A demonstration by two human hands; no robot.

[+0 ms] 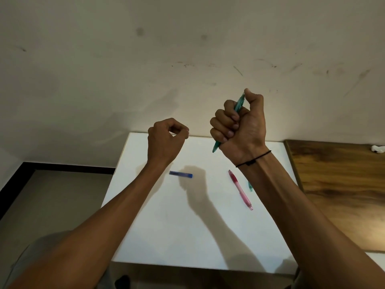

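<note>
My right hand (239,126) is raised above the white table (166,226) and grips a teal pen (238,105) in its fist, thumb on the pen's top end. The pen's lower end sticks out below the fist. My left hand (164,140) hovers over the table's far edge with thumb and fingertips pinched together; whether something small sits between them I cannot tell. On the table lie a small blue tube (180,174), a pink pen (240,189) and a teal piece (250,187) partly hidden by my right forearm.
A wooden board (343,195) adjoins the table on the right, with a white crumpled scrap (378,149) at its far end. A scuffed wall (187,59) stands close behind the table. Grey floor with a dark skirting shows at left.
</note>
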